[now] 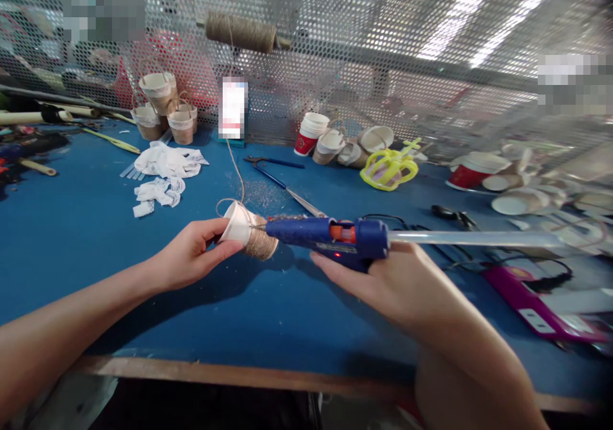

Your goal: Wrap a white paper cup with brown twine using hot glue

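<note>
1. Perforated metal panel [335,91]: stands along the back of the workplace.
2. Tabletop [215,315], blue, with a wooden front edge: spans the view and bears the items below it.
3. Power strip [541,308], purple and white: lies at the far right, beside dark cables.
4. Glue gun [306,235], blue: grasped by the right hand [383,283], wrapped about its grip. A red light glows on its side; a long clear glue stick [469,238] projects from the rear. Nozzle points left, at the twine wrap of the held cup; whether it touches cannot be told.
5. Twine spool [242,32], brown: on a rod, high at the panel.
6. Three handled cups [158,88], brown and white: grouped at back left, one atop the others.
7. White fabric pieces [170,160]: heaped in front of that group.
8. Crown-shaped piece [387,169], yellow: right of centre, near several cups.
9. Pliers [282,161], blue-handled: lie open beyond the glue gun.
10. Twine-wrapped cup [261,238]: tilted above the tabletop at centre, its white rim end pinched between thumb and fingers of the left hand [198,254].
11. Twine strand [235,168]: runs from the cup toward the back.
</note>
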The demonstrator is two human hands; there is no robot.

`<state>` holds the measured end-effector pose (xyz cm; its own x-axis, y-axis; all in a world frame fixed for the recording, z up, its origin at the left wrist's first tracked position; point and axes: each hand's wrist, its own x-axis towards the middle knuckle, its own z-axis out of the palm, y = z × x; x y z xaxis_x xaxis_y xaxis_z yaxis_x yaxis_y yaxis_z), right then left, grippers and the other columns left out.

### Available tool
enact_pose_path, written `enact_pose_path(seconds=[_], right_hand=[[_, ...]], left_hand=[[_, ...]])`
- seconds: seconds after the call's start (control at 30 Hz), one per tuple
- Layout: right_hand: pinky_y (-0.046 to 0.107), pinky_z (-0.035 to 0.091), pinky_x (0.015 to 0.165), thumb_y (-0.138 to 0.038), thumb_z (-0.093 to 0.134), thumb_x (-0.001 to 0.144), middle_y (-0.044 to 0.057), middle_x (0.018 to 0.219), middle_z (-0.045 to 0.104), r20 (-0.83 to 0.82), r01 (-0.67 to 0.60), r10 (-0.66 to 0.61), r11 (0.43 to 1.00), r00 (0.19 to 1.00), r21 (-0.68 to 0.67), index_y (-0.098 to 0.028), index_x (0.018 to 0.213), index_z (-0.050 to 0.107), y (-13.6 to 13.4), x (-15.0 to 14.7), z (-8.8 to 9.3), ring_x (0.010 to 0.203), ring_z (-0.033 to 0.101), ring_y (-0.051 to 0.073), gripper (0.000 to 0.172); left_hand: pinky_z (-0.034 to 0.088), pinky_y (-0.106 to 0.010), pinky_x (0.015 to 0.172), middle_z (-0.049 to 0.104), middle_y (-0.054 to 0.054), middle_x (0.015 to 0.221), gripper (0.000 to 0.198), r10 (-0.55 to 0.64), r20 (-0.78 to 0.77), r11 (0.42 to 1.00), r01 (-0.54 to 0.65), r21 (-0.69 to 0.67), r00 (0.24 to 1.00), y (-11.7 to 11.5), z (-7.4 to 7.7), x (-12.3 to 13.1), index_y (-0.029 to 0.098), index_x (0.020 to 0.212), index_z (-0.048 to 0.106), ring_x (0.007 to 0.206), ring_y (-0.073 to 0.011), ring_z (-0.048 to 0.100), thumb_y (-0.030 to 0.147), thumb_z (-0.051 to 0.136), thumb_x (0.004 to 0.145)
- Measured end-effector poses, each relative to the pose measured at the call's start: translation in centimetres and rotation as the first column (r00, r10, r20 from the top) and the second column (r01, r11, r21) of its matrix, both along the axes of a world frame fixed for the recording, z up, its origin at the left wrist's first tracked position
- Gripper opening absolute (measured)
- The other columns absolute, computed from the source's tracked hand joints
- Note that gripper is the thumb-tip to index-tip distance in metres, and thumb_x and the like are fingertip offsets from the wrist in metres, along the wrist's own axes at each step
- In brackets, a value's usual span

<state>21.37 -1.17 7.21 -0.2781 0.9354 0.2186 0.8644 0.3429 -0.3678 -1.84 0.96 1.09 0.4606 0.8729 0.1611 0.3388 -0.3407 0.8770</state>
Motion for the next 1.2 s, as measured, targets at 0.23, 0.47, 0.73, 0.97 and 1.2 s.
enact_pose_path(seconds=[0.23,0.47,0.73,0.97,1.2], right_hand=[[0.028,0.038,0.047,-0.037,0.05,0.069,0.0,0.051,0.057,-0.002,-0.046,0.046,0.998,0.999,0.03,-0.024,0.058,0.056,0.0,0.2,-0.2,0.048,0.051,0.016,0.019],[0.028,0.04,0.048,-0.037,0.054,0.067,0.0,0.054,0.059,-0.015,-0.005,0.005,1.0,1.0,0.004,-0.023,0.061,0.057,-0.1,0.4,-0.3,0.049,0.053,0.017,0.016],[0.025,0.037,0.044,-0.035,0.054,0.066,-0.001,0.048,0.056,-0.005,-0.023,0.023,1.0,1.0,0.004,-0.022,0.058,0.056,-0.1,0.1,-0.1,0.044,0.049,0.014,0.016],[0.025,0.039,0.047,-0.039,0.056,0.066,-0.002,0.05,0.057,-0.016,-0.013,0.013,1.0,1.0,0.028,-0.024,0.062,0.059,0.0,0.9,-0.7,0.047,0.05,0.015,0.016],[0.028,0.042,0.05,-0.038,0.055,0.068,0.0,0.054,0.059,-0.009,0.003,-0.003,1.0,1.0,-0.008,-0.024,0.062,0.059,0.1,0.7,-0.3,0.05,0.052,0.016,0.016]], left_hand=[[0.046,-0.026,0.07,0.064,-0.005,0.086,0.028,0.002,-0.006,1.0,-0.002,0.024,1.0,0.0,-0.1,0.0,0.014,0.1,0.06,0.074,-0.0154,0.055,0.03,0.045,0.083],[0.046,-0.026,0.07,0.065,-0.005,0.088,0.028,-0.002,-0.015,0.999,0.003,0.033,1.0,0.0,-0.2,-0.1,0.014,0.101,0.06,0.074,-0.0156,0.056,0.03,0.045,0.083],[0.047,-0.025,0.075,0.066,-0.005,0.099,0.03,-0.006,-0.01,0.999,0.007,0.053,1.0,0.0,0.1,0.0,0.015,0.105,0.06,0.084,-0.0181,0.059,0.03,0.046,0.083],[0.047,-0.025,0.07,0.067,-0.006,0.093,0.028,0.003,-0.023,0.998,-0.001,0.064,1.0,-0.1,0.2,0.1,0.014,0.1,0.062,0.079,-0.0173,0.059,0.029,0.045,0.083],[0.047,-0.027,0.072,0.064,-0.005,0.079,0.022,0.001,-0.098,0.988,0.014,0.154,0.995,-0.1,0.1,0.0,0.012,0.084,0.06,0.078,-0.0176,0.058,0.027,0.044,0.083]])
